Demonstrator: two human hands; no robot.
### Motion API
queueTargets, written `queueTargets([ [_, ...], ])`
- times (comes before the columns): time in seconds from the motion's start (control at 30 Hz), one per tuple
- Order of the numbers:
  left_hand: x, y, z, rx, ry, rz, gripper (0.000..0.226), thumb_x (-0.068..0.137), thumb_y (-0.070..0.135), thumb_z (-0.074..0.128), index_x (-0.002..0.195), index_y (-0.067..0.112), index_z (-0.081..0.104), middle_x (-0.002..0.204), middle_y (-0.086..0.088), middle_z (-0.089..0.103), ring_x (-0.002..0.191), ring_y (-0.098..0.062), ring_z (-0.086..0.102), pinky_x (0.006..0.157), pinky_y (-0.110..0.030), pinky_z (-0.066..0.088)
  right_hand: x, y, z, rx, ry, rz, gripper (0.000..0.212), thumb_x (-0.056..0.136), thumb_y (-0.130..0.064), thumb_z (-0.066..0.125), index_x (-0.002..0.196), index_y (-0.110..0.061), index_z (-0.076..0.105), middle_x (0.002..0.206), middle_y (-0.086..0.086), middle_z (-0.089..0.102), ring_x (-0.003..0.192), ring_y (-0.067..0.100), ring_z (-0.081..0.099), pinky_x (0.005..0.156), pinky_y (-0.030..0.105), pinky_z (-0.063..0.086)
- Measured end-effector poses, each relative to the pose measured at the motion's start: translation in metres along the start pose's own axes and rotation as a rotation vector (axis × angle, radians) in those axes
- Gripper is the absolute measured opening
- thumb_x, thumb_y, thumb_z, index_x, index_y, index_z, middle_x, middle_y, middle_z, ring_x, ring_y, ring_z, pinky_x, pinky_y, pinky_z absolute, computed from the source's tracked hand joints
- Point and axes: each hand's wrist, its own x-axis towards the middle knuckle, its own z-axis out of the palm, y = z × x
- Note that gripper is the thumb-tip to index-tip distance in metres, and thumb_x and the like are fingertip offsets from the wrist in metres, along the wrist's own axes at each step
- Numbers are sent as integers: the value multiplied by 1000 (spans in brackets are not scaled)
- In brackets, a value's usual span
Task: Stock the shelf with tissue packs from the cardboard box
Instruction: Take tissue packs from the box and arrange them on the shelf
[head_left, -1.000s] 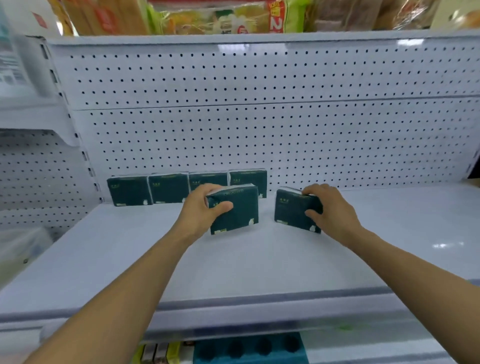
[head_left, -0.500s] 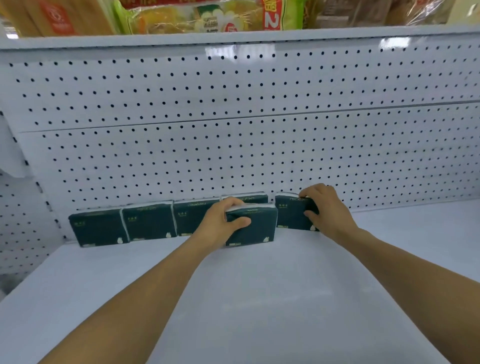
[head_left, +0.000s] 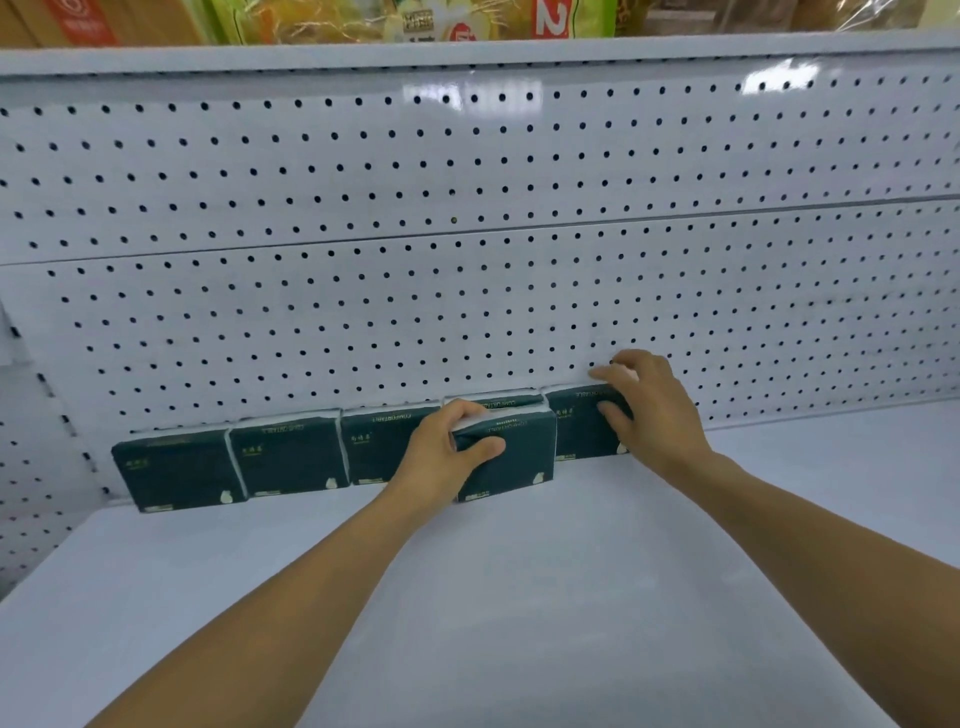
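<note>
Several dark green tissue packs (head_left: 288, 460) stand in a row against the white pegboard back wall on the white shelf (head_left: 519, 597). My left hand (head_left: 447, 457) grips one pack (head_left: 511, 457) standing just in front of the row, thumb across its face. My right hand (head_left: 649, 410) holds the rightmost pack (head_left: 579, 428) at the row's right end, fingers over its top and thumb on its front, against the back wall. The cardboard box is out of view.
The pegboard back panel (head_left: 467, 260) rises behind the packs. An upper shelf (head_left: 467, 52) carries packaged goods above. Bare white shelf surface stretches to the right of the row (head_left: 831, 467) and in front of it.
Both hands moved their packs back toward the wall; the right pack now stands in line with the row, and the left pack sits just in front of it. The view moved closer.
</note>
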Motion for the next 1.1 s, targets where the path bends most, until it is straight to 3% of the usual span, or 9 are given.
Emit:
queueTargets([
  [0.1,-1,5,5,-17,-20,40,21,87,28,75,105,30,64,103,5,65,85,-19,60,73,-29,58,-5,-23,-18,159,92,-87,31,97,-33,55,125,-22,61,122,0,57,113,16,47,84,38,49],
  [0.17,-1,11,12,1,-26,77,24,84,33,77,103,34,63,103,-2,64,81,-21,54,82,-41,55,-12,-38,-29,232,-90,-174,41,94,-51,47,128,-31,57,122,-9,55,112,9,47,83,31,47],
  [0.2,-2,14,18,-9,-28,91,26,83,34,77,104,34,61,104,-3,63,78,-14,52,79,-39,55,-16,-42,-32,230,-188,-215,45,91,-56,47,131,-35,53,124,-13,54,114,6,46,84,28,46],
  [0.3,-8,23,36,-48,-96,99,32,87,32,73,110,34,51,108,5,60,77,-4,55,67,-21,53,-29,-32,-36,296,-336,-170,48,86,-44,65,132,-39,52,119,-14,56,109,6,51,88,30,48],
  [0.4,-14,28,54,65,-197,184,36,91,38,66,119,36,43,117,11,58,101,-14,59,90,-31,53,-40,-3,-46,306,-354,-130,42,85,-30,72,125,-36,59,107,-12,57,101,6,52,87,33,48],
  [0.5,-8,34,68,393,-28,338,41,96,41,56,132,29,42,123,18,48,110,-1,45,98,-28,39,-46,31,-65,285,-365,-67,38,88,-25,70,121,-40,60,104,-14,54,99,2,50,85,27,46],
  [0.6,9,34,79,629,162,475,48,94,37,61,137,25,42,133,10,47,119,-10,41,106,-31,30,-46,58,-79,273,-370,48,38,89,-23,69,121,-41,60,107,-10,56,101,8,53,87,30,49],
  [0.77,34,19,92,1037,98,524,70,89,40,66,148,26,32,152,5,33,143,-18,28,123,-44,5,-38,88,-86,214,-371,138,36,90,-21,67,123,-34,60,108,-7,54,102,14,54,88,31,50],
  [1.1,51,13,102,1228,89,567,86,65,28,84,140,24,43,133,-2,52,125,-25,49,116,-52,25,-16,111,-59,0,-229,132,42,92,-21,64,133,-24,56,132,1,43,123,19,36,93,34,46],
])
